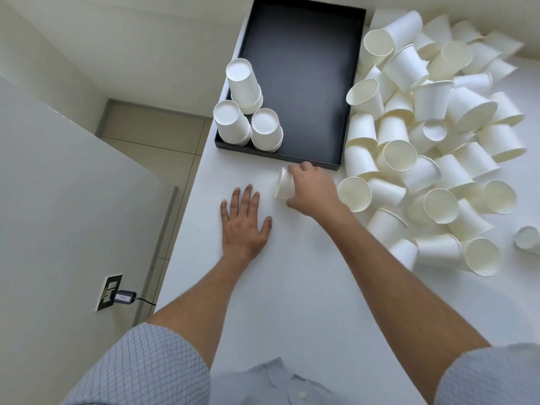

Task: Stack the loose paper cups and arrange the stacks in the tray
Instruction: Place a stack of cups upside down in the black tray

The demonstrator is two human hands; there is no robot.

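A black tray lies at the back of the white table. Three upside-down stacks of white paper cups stand in its near left corner: one behind, one at the left, one at the right. My right hand grips a single white paper cup just in front of the tray's near edge. Flat on the table to its left rests my left hand, fingers spread, holding nothing. A large heap of loose paper cups covers the table right of the tray.
The table's left edge drops to a tiled floor and a grey wall with a socket and plug. One stray cup lies at the far right. Bare table surface stretches between my forearms.
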